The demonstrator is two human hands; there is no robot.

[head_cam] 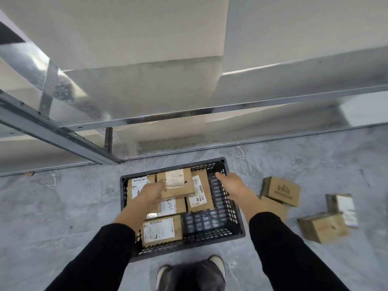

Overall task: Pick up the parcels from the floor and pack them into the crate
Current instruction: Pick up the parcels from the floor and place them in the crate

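Standing over the crate (210, 236), shoes (217, 262) just short of its near wall, the person reached down with both arms in black sleeves. The crate sat on the floor (63, 206). Its left and far parts were filled. One labelled parcel (161, 228) lay in the near-left corner, with more beyond it, among them an "A68" parcel (199, 198) right of middle. The near-right corner was bare lattice.

The left hand (150, 194) gripped the near-left corner of the top parcel (178, 183), fingers curled round its edge. That parcel lay askew across the ones beneath, toward the far wall, and did not look seated flat. The right hand (230, 183) hung over the crate's right wall, fingers fairly straight, holding nothing. Whether it touched the rim could not be told.

Step in hand, as judged: placing, with the top parcel being settled into the crate. The task looked past halfway. Four floor parcels (281, 191) lay to the right of the crate, two stacked just beside it and two further out.

Next move would call for letting go once the top parcel lay level, or shifting it to the bare corner. The free right hand could then go to the nearest floor parcels.

Beyond the crate stood a metal rack (63, 133), its shelves blurred.
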